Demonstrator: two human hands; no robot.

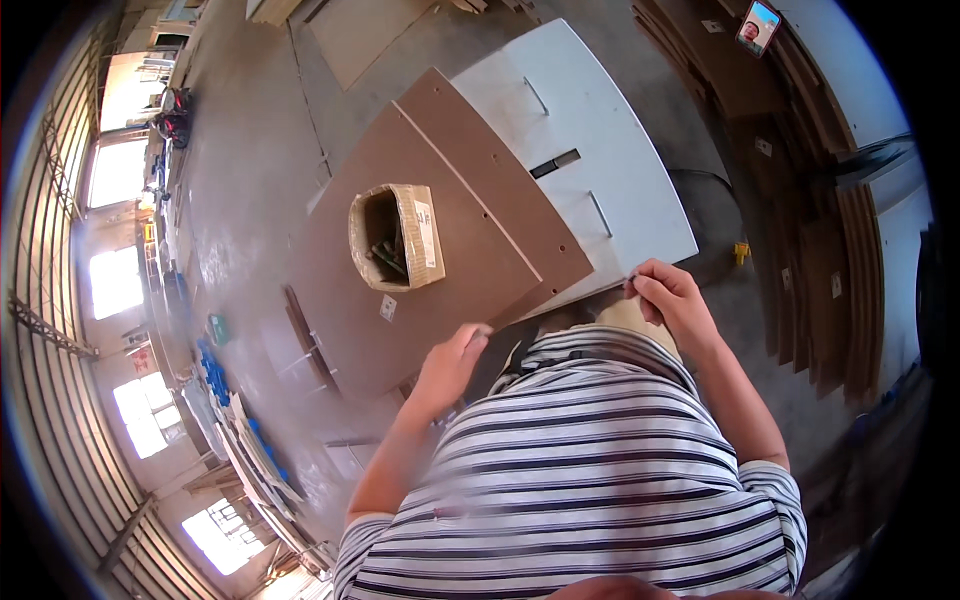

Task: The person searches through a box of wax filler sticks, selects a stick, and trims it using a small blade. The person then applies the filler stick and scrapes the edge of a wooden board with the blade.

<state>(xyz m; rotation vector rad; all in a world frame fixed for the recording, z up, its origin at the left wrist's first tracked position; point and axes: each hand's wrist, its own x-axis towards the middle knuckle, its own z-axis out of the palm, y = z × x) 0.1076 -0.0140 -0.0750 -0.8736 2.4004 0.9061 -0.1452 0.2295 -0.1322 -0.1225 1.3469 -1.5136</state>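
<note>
A brown board (470, 235) with a pale groove and several small holes lies across a white panel (640, 170) that has two bar handles and a dark slot. My left hand (450, 370) is closed, with its fingertips by the near edge of the brown board. What it holds, if anything, is too blurred to make out. Beside the white panel's near corner, my right hand (675, 300) pinches a small dark thing, its kind unclear. On the brown board stands an open cardboard box (432, 240) with thin dark pieces inside.
Stacked brown boards (815, 250) stand along the right, with a phone (758, 28) above them at the far end. A yellow object (741, 253) lies on the floor near the white panel. Boards and blue items (213, 372) line the wall at left.
</note>
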